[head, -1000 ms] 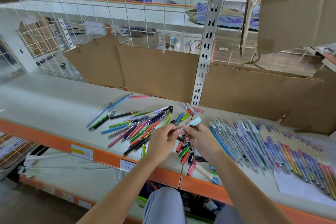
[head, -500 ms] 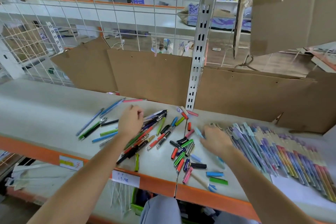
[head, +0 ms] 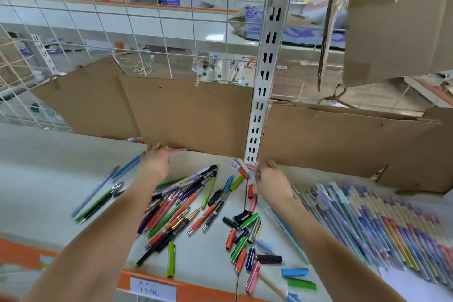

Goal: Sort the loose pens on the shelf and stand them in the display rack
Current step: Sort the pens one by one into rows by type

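From the head camera, both arms reach to the back of the shelf (head: 49, 179). The left hand (head: 157, 159) lies on a pink pen (head: 177, 150) by the cardboard (head: 191, 115); if the fingers pinch it, I cannot tell. The right hand (head: 268, 176) curls its fingers at a small pink pen (head: 252, 167) near the white post (head: 263, 86). The loose pens (head: 181, 201) lie scattered between the arms, and sorted pens (head: 367, 218) lie in a row at the right.
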